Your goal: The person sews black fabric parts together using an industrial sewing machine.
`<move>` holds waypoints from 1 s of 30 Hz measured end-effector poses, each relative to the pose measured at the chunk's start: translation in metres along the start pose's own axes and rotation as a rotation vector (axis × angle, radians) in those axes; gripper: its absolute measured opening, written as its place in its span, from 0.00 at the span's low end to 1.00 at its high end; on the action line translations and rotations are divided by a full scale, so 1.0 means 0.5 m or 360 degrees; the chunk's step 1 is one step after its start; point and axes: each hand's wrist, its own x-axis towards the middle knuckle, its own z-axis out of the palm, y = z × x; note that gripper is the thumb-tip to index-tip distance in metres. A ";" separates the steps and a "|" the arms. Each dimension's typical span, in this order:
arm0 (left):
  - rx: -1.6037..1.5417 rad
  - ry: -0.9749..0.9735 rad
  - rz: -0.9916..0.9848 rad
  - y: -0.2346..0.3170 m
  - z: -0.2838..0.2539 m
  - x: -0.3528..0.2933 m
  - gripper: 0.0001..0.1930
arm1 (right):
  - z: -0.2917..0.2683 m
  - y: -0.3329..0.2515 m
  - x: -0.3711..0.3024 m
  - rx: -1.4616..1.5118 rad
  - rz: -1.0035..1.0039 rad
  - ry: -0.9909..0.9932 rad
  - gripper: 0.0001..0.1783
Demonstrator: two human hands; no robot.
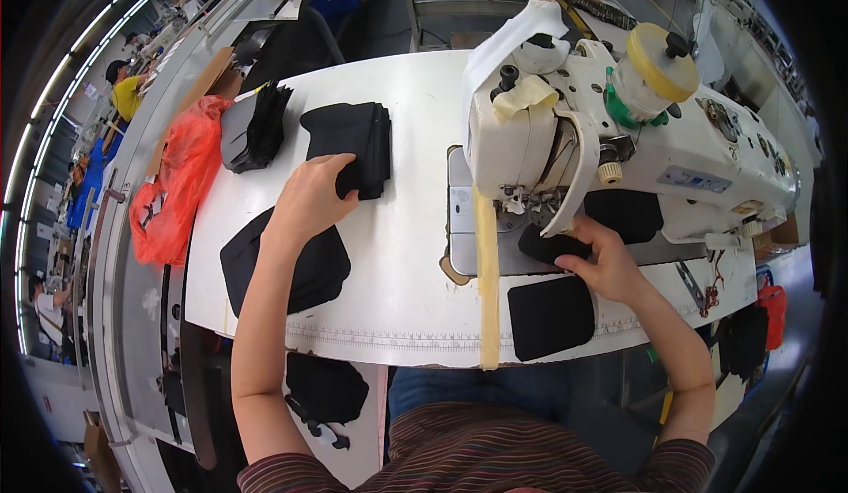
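Right hand (609, 261), right of centre in the frame, is closed on the edge of a black held piece (546, 246), which is pinched between thumb and fingers beside the needle area of the machine (523, 135). By the left hand (313, 194), left of centre, the near end of the middle stack (340, 124) is touched; its thumb and forefinger are spread a little, and whether a layer is gripped cannot be told.

The held piece is judged to be light, soft and pliable, unlikely to be damaged by a firm pinch, and best taken by its outer edge, with fingertips kept clear of the needle. In the stacks, slipping of layers over one another may be expected, so a single corner is best lifted.

Matt black, fabric-like surfaces are shown throughout. Rounded corners are seen on the loose piece (551, 319), laid flat at lower centre-right, and on the lower stack (305, 268), fanned at lower left. By the left stack (246, 131), a greyer top face is shown. Smooth white is offered by the table (402, 254), crossed by yellowish tape (488, 290); crinkled, thin plastic is seen in the red bag (187, 162).
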 end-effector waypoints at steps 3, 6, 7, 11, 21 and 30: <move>-0.0020 0.0012 0.0097 0.003 -0.011 0.003 0.20 | -0.016 0.005 0.019 -0.0135 0.0074 0.0078 0.23; -0.0028 0.0037 0.0086 -0.008 -0.005 0.001 0.17 | -0.003 -0.036 0.025 -0.0995 -0.0380 0.0230 0.24; -0.0032 0.0036 0.0090 -0.010 -0.002 0.003 0.17 | -0.005 -0.045 0.019 -0.1386 -0.0683 0.0271 0.23; -0.0361 0.0200 -0.0140 -0.035 -0.002 0.016 0.08 | 0.017 0.011 0.014 -0.1240 -0.0756 -0.0015 0.20; -0.0867 -0.0235 0.0223 0.163 0.026 -0.117 0.05 | -0.019 -0.018 0.054 -0.1279 -0.0652 -0.0286 0.16; -0.0440 0.0075 0.0597 0.210 0.072 -0.081 0.12 | 0.018 -0.004 0.062 -0.1555 -0.0895 0.0029 0.08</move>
